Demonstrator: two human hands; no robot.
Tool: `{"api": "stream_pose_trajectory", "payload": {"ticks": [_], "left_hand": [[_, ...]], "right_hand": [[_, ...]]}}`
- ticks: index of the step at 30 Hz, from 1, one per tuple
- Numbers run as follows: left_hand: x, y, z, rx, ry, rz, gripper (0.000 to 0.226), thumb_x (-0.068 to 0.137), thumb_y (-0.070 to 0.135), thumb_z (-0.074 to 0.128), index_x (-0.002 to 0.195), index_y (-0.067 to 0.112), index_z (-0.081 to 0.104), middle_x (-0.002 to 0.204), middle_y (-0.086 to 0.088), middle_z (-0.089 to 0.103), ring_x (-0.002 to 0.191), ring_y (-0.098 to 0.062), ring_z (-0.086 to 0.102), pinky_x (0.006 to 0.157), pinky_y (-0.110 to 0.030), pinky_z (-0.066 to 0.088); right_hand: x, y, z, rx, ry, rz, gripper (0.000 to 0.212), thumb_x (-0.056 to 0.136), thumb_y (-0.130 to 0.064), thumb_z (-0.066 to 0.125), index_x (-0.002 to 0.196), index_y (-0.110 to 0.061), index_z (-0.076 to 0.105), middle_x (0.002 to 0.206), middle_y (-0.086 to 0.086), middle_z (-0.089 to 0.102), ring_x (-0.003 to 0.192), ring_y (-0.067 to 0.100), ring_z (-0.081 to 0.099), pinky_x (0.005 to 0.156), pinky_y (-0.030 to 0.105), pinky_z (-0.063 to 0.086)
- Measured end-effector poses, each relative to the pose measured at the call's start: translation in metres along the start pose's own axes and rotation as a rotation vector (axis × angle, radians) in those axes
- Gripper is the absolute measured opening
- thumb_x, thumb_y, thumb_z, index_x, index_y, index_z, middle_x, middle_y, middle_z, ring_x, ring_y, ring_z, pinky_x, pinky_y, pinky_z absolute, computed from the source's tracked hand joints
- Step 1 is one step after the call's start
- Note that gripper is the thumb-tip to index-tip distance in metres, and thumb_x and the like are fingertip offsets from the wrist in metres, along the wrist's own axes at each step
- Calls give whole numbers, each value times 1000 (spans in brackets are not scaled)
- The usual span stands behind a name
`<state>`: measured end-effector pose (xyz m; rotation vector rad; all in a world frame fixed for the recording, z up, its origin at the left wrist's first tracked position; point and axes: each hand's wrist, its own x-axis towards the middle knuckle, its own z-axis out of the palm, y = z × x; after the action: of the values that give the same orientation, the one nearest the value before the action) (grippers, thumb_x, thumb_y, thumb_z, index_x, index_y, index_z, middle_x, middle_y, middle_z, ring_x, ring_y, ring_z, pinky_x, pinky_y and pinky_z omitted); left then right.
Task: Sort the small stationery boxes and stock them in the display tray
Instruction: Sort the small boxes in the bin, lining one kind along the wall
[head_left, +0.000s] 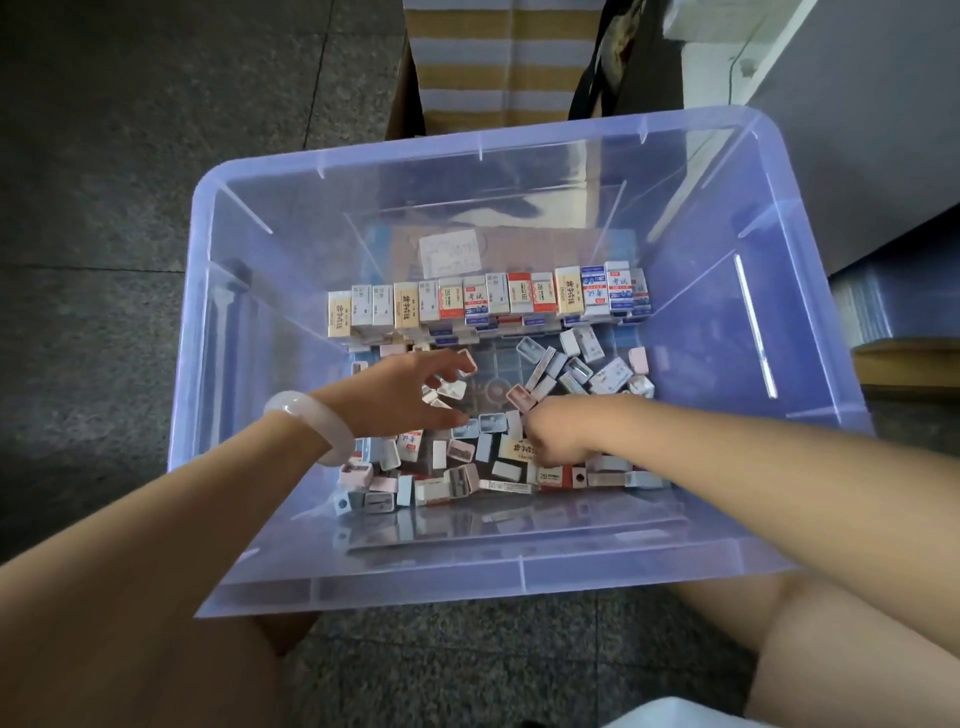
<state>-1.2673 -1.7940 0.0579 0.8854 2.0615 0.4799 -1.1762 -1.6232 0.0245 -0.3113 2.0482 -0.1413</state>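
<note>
Bare knees at bottom of view, grey speckled floor (130, 208) underneath. Clear bluish plastic bin (519, 577) sits on the floor between the knees; both forearms reach down into it.

Left hand (400, 400), pale bangle (317, 423) on the wrist, hovers over the left side of the bin bottom. Left grip: fingers spread and bent, fingertips at a small pinkish box (467, 361) and a white one just below it; cannot tell if either is actually pinched.

Right hand (558, 431) is low in the middle of the bin, knuckles up, fingers curled down into the pile. Right grip: curled tight, fingertips hidden, cannot tell what it holds. A cream box with dark print (519, 449) lies touching its left edge.

Loose small boxes (447, 467) are jumbled across the near and middle bin bottom: pink, pale blue, white, some red-and-white marked 2B. A second loose cluster (587, 364) lies right of centre, beyond the right hand.

Farther in, a sorted row of upright boxes (488, 301) stands side by side along the far wall, cream, white, red and blue faces toward camera. Behind it a white paper slip (449, 252) lies flat.

Beyond the bin: a striped tan-and-white cloth (498, 57), a dark bag strap beside it, a grey cabinet (857, 130) at far right.
</note>
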Motion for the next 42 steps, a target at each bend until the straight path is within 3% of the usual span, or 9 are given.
{"api": "stream_pose_trajectory", "payload": {"ticks": [4,11,15,21,26,30,34,37,42], "left_hand": [[0,-2,3,-3,-15,-7,54,85,24,68,135,19,47,119,4,55,108,-8,51,93,-20,41],[-1,-11,8,66,-64,-100,47,87,26,67,129,14,52,119,-4,58,106,-21,57,91,-26,45],[0,-11,16,236,-276,-153,46,88,34,64,128,15,53,125,0,56,100,-13,51,88,-22,40],[5,-7,55,470,-495,-120,48,90,20,59,135,12,47,129,-9,53,115,-25,52,94,-33,44],[7,-10,58,495,-478,-160,39,89,22,60,124,6,52,119,-11,58,104,-26,56,87,-34,47],[6,-11,60,414,-474,-208,38,94,31,55,117,0,53,112,-12,59,86,-19,47,66,-24,37],[2,-10,60,372,-471,-189,38,95,32,53,123,7,50,121,-9,57,94,-21,50,78,-24,37],[2,-12,55,300,-512,-153,41,93,41,54,124,14,53,117,-2,56,98,-18,51,85,-25,37],[-1,-15,50,109,-480,-217,26,87,39,64,97,19,52,97,-1,61,67,-16,60,66,-27,50]], "right_hand": [[14,-17,15,45,51,30,43,94,-20,51,134,-5,43,119,13,60,92,26,58,65,26,45],[13,-9,15,58,-2,25,46,86,-28,61,127,-9,50,120,9,58,104,26,57,82,30,46],[7,-3,20,42,43,-6,39,88,-25,56,123,-12,47,114,9,60,99,27,57,76,32,46],[4,-6,22,-37,121,-20,41,91,-29,54,127,-12,45,120,10,58,108,30,56,73,32,41],[-2,4,17,299,24,-80,37,92,-25,53,124,-9,45,81,-9,46,83,17,46,56,21,32],[-3,1,19,300,20,-57,42,95,-29,49,129,-6,40,114,9,56,86,17,44,68,24,33],[0,2,19,378,31,-45,31,95,-28,49,119,-8,45,109,9,59,83,18,52,69,28,46],[-4,15,9,641,65,-23,16,96,-18,49,109,-13,42,90,-1,56,71,8,57,48,15,48],[-3,30,-1,950,115,48,26,96,-15,49,120,-6,43,100,8,57,82,17,63,73,31,56]]}}
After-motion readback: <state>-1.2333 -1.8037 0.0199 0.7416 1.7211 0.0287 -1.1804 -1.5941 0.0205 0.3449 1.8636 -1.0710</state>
